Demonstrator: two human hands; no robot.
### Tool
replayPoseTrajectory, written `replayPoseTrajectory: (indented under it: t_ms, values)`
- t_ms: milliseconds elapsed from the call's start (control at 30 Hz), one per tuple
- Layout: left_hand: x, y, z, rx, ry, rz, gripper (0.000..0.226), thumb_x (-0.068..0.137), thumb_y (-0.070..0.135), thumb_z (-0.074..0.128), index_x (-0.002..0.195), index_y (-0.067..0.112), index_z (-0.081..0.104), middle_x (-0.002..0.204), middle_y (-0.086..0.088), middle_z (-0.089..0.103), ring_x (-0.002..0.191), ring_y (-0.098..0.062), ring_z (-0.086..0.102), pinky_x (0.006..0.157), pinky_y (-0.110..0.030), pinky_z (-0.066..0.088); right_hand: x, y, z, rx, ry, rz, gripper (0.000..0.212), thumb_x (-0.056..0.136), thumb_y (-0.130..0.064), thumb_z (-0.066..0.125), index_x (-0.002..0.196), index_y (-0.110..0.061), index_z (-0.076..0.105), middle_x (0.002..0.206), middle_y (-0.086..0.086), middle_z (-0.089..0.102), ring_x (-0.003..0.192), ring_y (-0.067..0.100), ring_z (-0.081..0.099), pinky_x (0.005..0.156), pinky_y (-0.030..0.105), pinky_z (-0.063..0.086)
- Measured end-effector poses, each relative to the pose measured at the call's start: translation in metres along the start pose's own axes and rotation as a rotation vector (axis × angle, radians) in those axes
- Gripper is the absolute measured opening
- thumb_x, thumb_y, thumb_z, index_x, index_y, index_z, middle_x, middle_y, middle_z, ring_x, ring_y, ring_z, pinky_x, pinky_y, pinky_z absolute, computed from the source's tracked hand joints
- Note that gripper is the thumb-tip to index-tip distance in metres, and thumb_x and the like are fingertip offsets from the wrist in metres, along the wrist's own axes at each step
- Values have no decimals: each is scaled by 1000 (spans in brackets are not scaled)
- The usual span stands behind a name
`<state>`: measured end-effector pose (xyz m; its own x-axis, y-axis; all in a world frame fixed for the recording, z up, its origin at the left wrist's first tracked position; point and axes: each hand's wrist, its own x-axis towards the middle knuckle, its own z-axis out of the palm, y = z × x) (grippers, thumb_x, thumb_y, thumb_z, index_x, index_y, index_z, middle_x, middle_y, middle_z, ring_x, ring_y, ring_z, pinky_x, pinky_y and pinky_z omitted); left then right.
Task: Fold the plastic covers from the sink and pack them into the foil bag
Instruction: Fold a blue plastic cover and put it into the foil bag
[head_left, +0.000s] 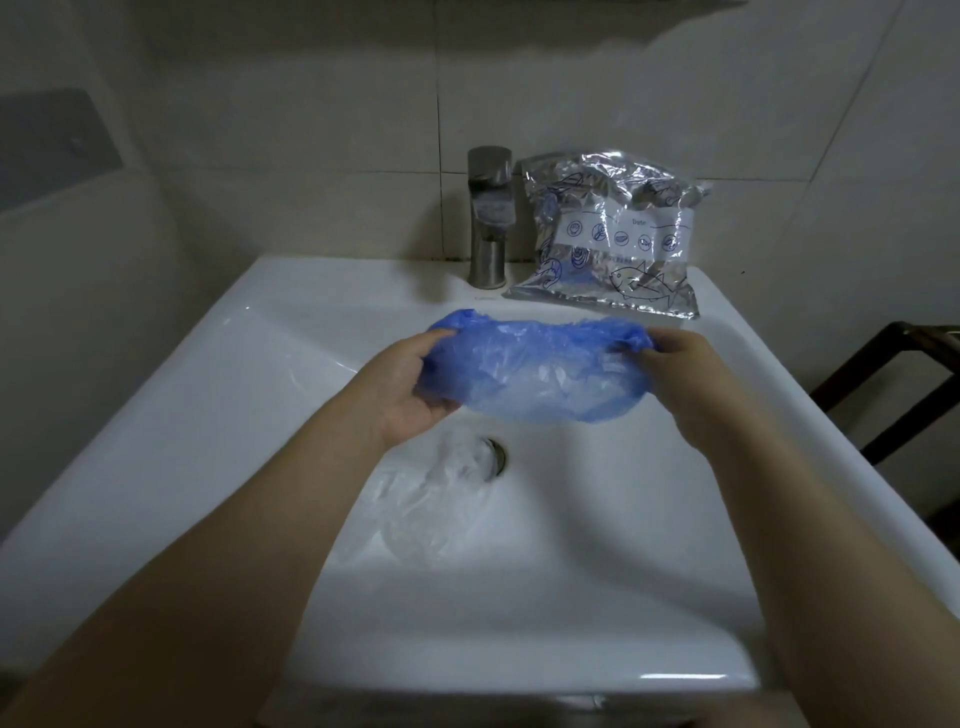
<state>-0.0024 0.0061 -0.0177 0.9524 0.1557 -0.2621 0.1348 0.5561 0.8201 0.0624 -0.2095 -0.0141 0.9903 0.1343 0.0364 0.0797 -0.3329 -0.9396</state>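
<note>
A blue plastic cover hangs stretched above the white sink. My left hand grips its left end, fingers curled under the plastic. My right hand pinches its right end at the gathered rim. A clear plastic cover lies crumpled in the basin, over the drain. The silver foil bag, printed with blue fish drawings, leans on the wall at the sink's back right rim, with blue plastic showing through its clear front.
A steel tap stands at the back of the sink, just left of the foil bag. A dark wooden frame stands to the right of the sink. Tiled walls close in behind and on the left.
</note>
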Motion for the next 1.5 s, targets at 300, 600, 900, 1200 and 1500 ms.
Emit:
replayPoseTrajectory:
  t_ms: [300, 600, 900, 1200, 1500]
  values:
    - [4, 7, -16, 491, 239, 123, 15, 87, 23, 59, 86, 10, 67, 89, -12, 66, 82, -25, 62, 69, -29, 46, -7, -17, -11, 870, -226, 377, 20, 95, -2, 39, 89, -3, 58, 67, 7, 68, 58, 16, 67, 57, 32, 58]
    - [-9, 10, -5, -70, -232, -7, 32, 78, 25, 50, 78, 7, 76, 87, -8, 73, 78, -18, 71, 69, -30, 57, -4, -9, -13, 717, -281, 367, 23, 91, -15, 45, 79, -11, 65, 65, 0, 70, 55, 13, 67, 51, 20, 54]
    - [4, 7, -7, -130, -120, 161, 33, 98, 29, 38, 106, 9, 63, 83, 0, 73, 76, -11, 70, 67, -23, 57, -7, -11, -11, 1068, -438, 228, 19, 56, -23, 67, 70, -14, 76, 79, 0, 73, 75, 14, 70, 68, 28, 57]
    - [6, 5, -7, -95, -86, 266, 29, 99, 24, 38, 117, 13, 59, 92, 3, 72, 83, -10, 68, 69, -21, 56, -6, 2, 9, 1130, -620, 146, 43, 66, -43, 77, 104, -25, 71, 77, -3, 60, 67, 10, 49, 81, 16, 13]
    - [2, 2, -1, 31, -41, 263, 24, 96, 20, 38, 103, 19, 61, 101, 1, 65, 91, -12, 59, 85, -27, 43, -12, -15, 7, 1065, -323, 70, 28, 81, -27, 55, 104, -19, 68, 95, 1, 70, 87, 18, 67, 85, 35, 53]
